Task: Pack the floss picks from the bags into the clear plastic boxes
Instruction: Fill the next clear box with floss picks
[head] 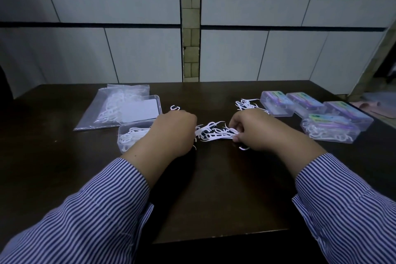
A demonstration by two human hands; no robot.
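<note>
While both hands, left hand point(174, 129) and right hand point(255, 129), pinch the floss picks point(216, 133) bundle lying crosswise at centre frame, the open clear box point(128, 138) sits nearest the left hand.

Both arms are reaching in from the lower corners of the frame, in striped sleeves point(92, 210) that are ending before the wrists. The left hand point(173, 133) is sitting at centre with its back up and its fingers curling down. The right hand point(255, 128) is lying right of centre, and its fingers point(236, 129) are pinching together.
</note>
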